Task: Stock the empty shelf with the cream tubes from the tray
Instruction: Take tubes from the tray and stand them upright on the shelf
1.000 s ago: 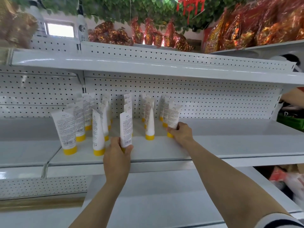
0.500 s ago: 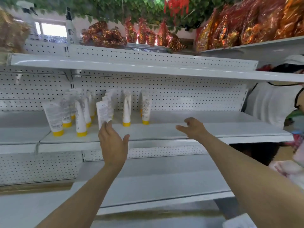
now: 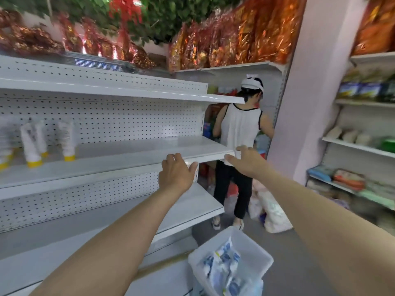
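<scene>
Several white cream tubes [image 3: 32,144] with yellow caps stand cap-down at the far left of the white middle shelf [image 3: 132,159]. My left hand [image 3: 176,175] hovers in front of that shelf's front edge, fingers relaxed, holding nothing. My right hand [image 3: 245,161] is out past the shelf's right end, fingers spread and empty. A clear plastic tray [image 3: 254,256] sits on the floor at the bottom right, holding blue-and-white packets [image 3: 224,263]; I see no tubes in it.
A person in a white top [image 3: 239,129] stands with their back to me just beyond the shelf's right end. A pink pillar [image 3: 316,99] and more stocked shelves [image 3: 363,146] lie to the right. Bags lie on the floor by the person's feet [image 3: 271,210].
Both hands let go of tubes on the shelf and drew back empty. My view swung right, so the tubes slid to the left edge and the tray and the person came into sight.
</scene>
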`<state>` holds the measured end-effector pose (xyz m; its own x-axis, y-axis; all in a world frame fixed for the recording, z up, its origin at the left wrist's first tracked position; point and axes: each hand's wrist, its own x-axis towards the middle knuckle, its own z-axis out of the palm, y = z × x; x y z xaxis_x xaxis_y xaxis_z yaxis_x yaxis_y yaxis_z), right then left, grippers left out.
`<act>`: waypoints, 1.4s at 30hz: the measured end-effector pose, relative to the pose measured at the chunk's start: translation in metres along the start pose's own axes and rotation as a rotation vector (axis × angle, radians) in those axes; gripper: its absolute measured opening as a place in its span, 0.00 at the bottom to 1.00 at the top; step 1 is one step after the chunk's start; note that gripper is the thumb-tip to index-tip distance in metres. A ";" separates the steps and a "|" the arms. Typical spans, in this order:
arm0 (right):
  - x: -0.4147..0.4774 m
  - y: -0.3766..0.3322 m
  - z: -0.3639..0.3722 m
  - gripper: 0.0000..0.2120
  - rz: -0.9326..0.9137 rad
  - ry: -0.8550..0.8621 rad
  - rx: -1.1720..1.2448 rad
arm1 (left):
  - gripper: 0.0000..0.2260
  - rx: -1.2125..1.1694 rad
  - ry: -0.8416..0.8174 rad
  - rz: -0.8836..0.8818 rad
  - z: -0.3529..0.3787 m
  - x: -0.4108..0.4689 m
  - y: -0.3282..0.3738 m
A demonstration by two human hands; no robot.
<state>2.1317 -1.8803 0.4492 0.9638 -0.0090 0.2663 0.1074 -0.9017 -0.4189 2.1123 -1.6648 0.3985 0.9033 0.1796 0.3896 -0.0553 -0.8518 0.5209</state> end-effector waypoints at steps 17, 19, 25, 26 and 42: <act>0.128 0.232 0.110 0.18 0.273 -0.192 -0.026 | 0.26 0.031 -0.366 0.012 0.287 0.100 0.057; 0.150 0.264 0.152 0.19 0.340 -0.311 -0.017 | 0.26 0.048 -0.464 -0.028 0.335 0.109 0.040; 0.172 0.342 0.267 0.24 0.518 -0.604 0.081 | 0.28 0.097 -0.714 -0.119 0.443 0.111 -0.012; 0.173 0.353 0.288 0.30 0.525 -0.659 0.070 | 0.30 0.110 -0.765 -0.138 0.460 0.108 -0.023; 0.197 0.424 0.554 0.27 0.708 -1.098 0.336 | 0.15 -0.128 -1.020 -0.877 0.640 -0.030 -0.109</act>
<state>2.5023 -2.0247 -0.1563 0.5150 0.0658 -0.8547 -0.5887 -0.6976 -0.4084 2.3634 -1.8922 -0.1563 0.5691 0.1465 -0.8091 0.7096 -0.5846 0.3933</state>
